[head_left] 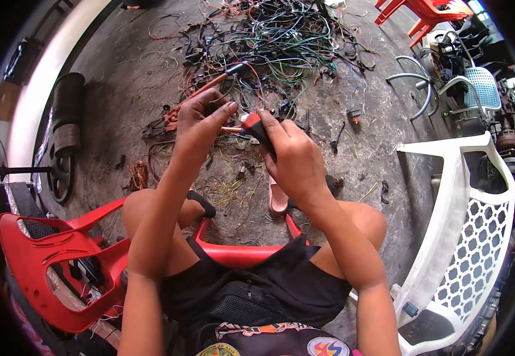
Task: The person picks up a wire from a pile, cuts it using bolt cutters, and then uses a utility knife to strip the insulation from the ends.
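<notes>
My left hand [201, 121] is raised in front of my knees, thumb and forefinger pinched on what looks like a thin wire. My right hand [296, 145] is closed around a red-and-black-handled tool [251, 123], its exact kind partly hidden by the fingers. The hands are close together, a small gap between them. A thin red wire [258, 83] curves near the right fingertips. Beyond the hands, a large tangle of wires [287, 35] in green, black, red and blue covers the floor. A long orange rod with a dark end [210, 85] slants behind my left hand.
I sit on a red plastic seat [239, 255]. Another red chair [62, 267] is at left, a white plastic chair [441, 237] at right. A dark cylinder [67, 113] stands by the left wall. Wire scraps [234, 193] litter the floor. Chairs and machine parts line the right side.
</notes>
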### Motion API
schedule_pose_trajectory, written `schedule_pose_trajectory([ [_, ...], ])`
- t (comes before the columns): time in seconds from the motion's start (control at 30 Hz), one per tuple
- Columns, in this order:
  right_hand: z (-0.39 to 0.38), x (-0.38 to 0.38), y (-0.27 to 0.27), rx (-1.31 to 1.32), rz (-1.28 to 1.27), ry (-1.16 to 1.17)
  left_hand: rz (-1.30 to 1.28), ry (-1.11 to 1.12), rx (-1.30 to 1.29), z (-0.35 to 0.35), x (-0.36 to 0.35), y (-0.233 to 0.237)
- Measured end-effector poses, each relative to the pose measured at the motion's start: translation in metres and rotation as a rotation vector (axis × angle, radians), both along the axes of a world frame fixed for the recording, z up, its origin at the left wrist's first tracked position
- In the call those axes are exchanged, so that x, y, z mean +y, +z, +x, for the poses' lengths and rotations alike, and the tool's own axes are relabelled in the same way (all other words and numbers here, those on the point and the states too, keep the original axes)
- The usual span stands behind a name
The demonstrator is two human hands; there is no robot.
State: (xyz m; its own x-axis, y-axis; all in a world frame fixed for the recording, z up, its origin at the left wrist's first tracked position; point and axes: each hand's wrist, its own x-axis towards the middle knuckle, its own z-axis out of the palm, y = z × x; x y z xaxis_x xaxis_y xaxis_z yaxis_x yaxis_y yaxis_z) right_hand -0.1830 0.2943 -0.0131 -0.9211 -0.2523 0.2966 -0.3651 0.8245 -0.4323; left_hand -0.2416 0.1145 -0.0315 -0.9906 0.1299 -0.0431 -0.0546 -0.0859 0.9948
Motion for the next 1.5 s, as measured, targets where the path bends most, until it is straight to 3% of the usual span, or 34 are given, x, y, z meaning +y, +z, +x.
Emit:
schedule_pose_trajectory([
  [0.07, 0.001, -0.003, -0.001, -0.012, 0.019, 0.005, -0.061, 0.034, 0.040, -0.001, 0.003, -0.003],
  [0.17, 0.003, -0.009, -0.005, -0.006, 0.109, -0.019, -0.629, 0.109, 0.645, -0.002, 0.006, -0.003],
  [0.27, 0.003, -0.013, -0.007, 0.042, 0.183, -0.006, -0.573, 0.088, 0.607, -0.004, 0.002, -0.002],
  [0.4, 0.002, -0.014, -0.005, 0.071, 0.164, -0.004, -0.436, 0.100, 0.337, -0.005, -0.003, -0.005],
  [0.47, 0.002, -0.014, -0.003, 0.074, 0.154, -0.002, -0.442, 0.095, 0.371, -0.009, -0.006, -0.009],
  [0.57, 0.001, -0.012, -0.002, -0.001, 0.006, 0.021, -0.273, 0.093, 0.268, -0.011, -0.007, -0.007],
  [0.63, 0.001, -0.006, -0.006, -0.286, -0.489, 0.114, -0.246, 0.180, 0.131, -0.012, -0.009, -0.005],
  [0.67, 0.000, -0.003, -0.007, -0.288, -0.488, 0.119, -0.246, 0.186, 0.130, -0.013, -0.011, -0.006],
  [0.73, 0.001, 0.002, -0.008, -0.745, -0.942, 0.156, -0.187, 0.163, 0.142, -0.014, -0.013, -0.010],
  [0.8, -0.001, 0.005, -0.009, -0.729, -0.884, 0.197, -0.166, 0.140, 0.147, -0.015, -0.015, -0.015],
  [0.87, 0.001, 0.004, -0.006, -0.612, -0.604, 0.188, -0.213, 0.114, 0.174, -0.015, -0.017, -0.015],
  [0.9, 0.002, 0.003, -0.010, -0.613, -0.605, 0.188, -0.213, 0.114, 0.173, -0.015, -0.019, -0.015],
  [0.97, 0.003, -0.001, -0.017, -0.204, -0.328, 0.165, -0.162, 0.071, 0.159, -0.014, -0.024, -0.008],
  [1.07, 0.001, 0.001, -0.007, -0.045, -0.149, 0.237, -0.060, 0.084, 0.090, -0.011, -0.028, 0.000],
  [1.17, -0.005, 0.003, -0.007, 0.109, -0.139, 0.304, 0.133, -0.020, 0.024, -0.012, -0.041, 0.004],
  [1.27, 0.000, -0.001, 0.001, -0.030, -0.142, 0.300, 0.174, -0.076, 0.017, -0.010, -0.047, 0.003],
  [1.5, 0.003, -0.009, -0.011, 0.065, -0.033, 0.367, 0.048, 0.037, 0.049, -0.007, -0.053, 0.006],
])
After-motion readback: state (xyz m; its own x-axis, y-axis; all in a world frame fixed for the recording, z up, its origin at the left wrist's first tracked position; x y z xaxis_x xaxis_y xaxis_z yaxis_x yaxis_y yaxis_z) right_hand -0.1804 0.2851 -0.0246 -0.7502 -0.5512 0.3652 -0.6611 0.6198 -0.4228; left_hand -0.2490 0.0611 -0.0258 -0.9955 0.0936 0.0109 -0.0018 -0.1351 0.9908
